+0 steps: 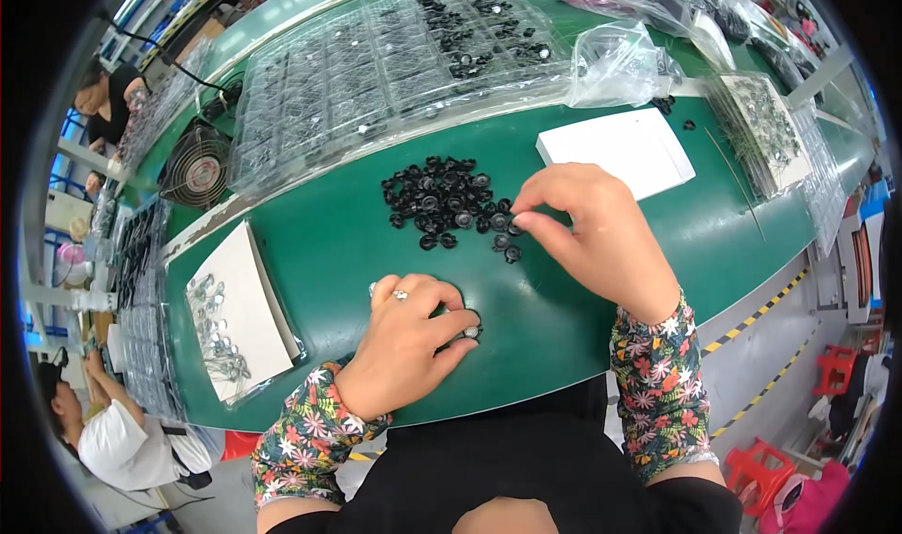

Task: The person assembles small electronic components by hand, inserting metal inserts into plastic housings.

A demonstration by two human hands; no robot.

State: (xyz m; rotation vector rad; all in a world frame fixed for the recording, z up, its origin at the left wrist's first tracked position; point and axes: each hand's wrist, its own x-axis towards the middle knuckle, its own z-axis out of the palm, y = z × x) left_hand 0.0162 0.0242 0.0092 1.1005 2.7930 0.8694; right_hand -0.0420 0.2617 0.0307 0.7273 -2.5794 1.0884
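A heap of small round black parts (434,196) lies on the green tabletop (526,374). At its right edge, my right hand (587,229) pinches thumb and forefinger together on one small black part (515,226). Several loose ones lie just below those fingertips. Closer to me, my left hand (409,341) rests low over the table with its fingers bent. Between its thumb and forefinger sits another small black part (473,331) with a pale centre, partly hidden by the fingers. Floral sleeves cover both my forearms.
Clear compartment trays (329,83) stand along the back, some cells filled with black parts. A small fan (199,166) is at the left. Cards with small clear pieces lie left (246,318) and right (766,125). A white box (615,149) stands beyond my right hand; co-workers sit at left.
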